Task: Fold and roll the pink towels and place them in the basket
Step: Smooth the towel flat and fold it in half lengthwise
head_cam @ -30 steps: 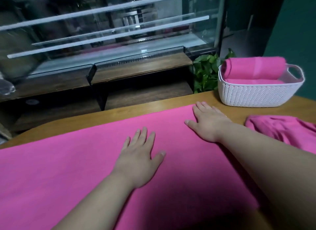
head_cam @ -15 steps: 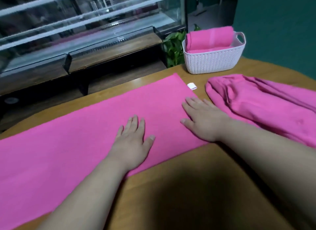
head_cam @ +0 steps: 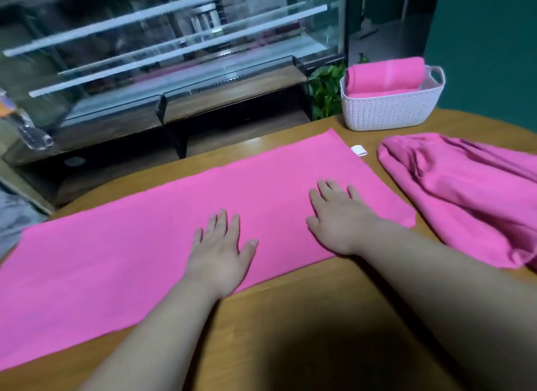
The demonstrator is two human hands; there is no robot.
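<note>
A long pink towel (head_cam: 122,254), folded into a flat strip, lies across the wooden table (head_cam: 290,332). My left hand (head_cam: 220,251) rests flat on its middle, fingers straight. My right hand (head_cam: 337,219) lies flat on the towel near its right end, fingers spread. A white woven basket (head_cam: 386,111) stands at the back right of the table with a rolled pink towel (head_cam: 386,73) in it. A crumpled pink towel (head_cam: 470,193) lies heaped at the right.
A small white tag (head_cam: 359,150) lies on the table between the flat towel and the heap. A glass display case (head_cam: 162,47) with a wooden ledge stands behind the table. A green plant (head_cam: 325,88) grows beside the basket.
Both hands have slid back toward me over the towel, staying flat. The view has tilted down and shifted, bringing the near table edge and the crumpled towel into sight.
</note>
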